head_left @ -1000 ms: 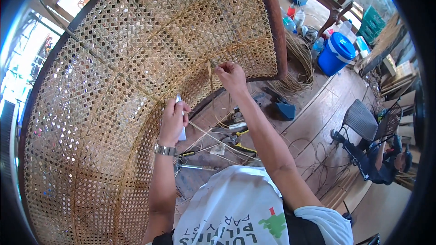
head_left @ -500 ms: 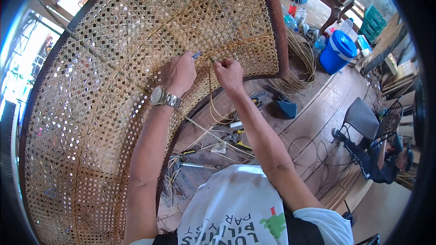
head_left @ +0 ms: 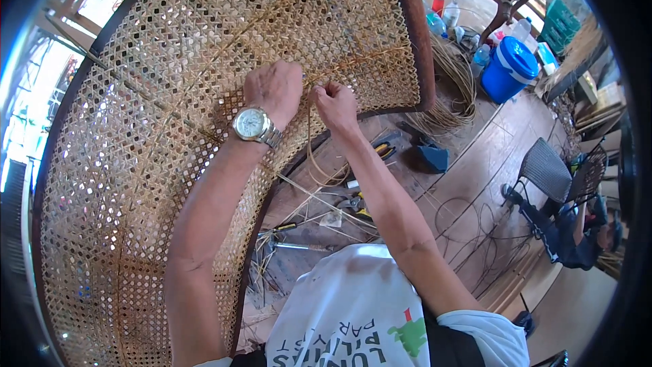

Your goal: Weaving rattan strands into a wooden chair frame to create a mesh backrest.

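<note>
A large curved panel of woven cane [head_left: 326, 13] in a dark wooden frame [head_left: 422, 47] fills the left and middle. My left hand [head_left: 274, 88], with a wristwatch [head_left: 251, 124] on its wrist, is closed in a fist over the weave. It grips a small blue-grey tool, mostly hidden by the fingers; its kind cannot be made out. Just to its right, my right hand [head_left: 335, 105] pinches a thin cane strand [head_left: 310, 153] at the panel's surface. The strand's loose length hangs in a loop over the panel's lower edge.
Pliers [head_left: 363, 213], a hammer-like tool [head_left: 302, 247] and cane scraps lie on the floor below. A dark blue block [head_left: 433, 158] and a bundle of cane [head_left: 451, 88] are to the right, near a blue cooler [head_left: 509, 69]. A seated person [head_left: 574, 238] is at far right.
My left hand has rolled over and risen slightly, turning the watch face up and covering most of the tool. My right hand has shifted a little left, still pinching the strand.
</note>
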`<action>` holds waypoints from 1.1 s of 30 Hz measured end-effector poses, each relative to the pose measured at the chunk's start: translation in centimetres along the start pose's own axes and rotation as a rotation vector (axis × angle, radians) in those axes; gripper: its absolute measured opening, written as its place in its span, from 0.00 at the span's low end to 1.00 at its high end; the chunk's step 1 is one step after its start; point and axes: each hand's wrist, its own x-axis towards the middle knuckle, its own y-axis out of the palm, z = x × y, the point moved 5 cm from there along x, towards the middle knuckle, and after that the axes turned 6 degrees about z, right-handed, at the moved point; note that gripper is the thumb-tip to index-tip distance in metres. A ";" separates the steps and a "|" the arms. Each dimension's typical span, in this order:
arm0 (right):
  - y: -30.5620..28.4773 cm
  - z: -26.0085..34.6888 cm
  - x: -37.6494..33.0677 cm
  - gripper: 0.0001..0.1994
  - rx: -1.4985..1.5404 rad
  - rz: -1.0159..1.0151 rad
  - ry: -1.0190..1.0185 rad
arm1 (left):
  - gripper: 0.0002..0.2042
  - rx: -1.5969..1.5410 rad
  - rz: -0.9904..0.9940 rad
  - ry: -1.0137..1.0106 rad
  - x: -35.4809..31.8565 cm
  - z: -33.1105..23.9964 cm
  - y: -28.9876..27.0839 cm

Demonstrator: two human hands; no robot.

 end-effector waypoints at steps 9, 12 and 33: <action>0.7 -4.1 2.6 0.16 0.215 -0.024 -0.073 | 0.08 0.256 0.195 0.215 5.1 -5.0 -1.4; 0.5 -1.7 1.7 0.16 0.159 -0.002 -0.048 | 0.06 0.179 0.072 0.524 7.7 0.2 -1.2; 2.3 3.1 0.5 0.14 -0.029 -0.230 -0.167 | 0.08 0.245 0.064 0.687 10.6 3.9 1.7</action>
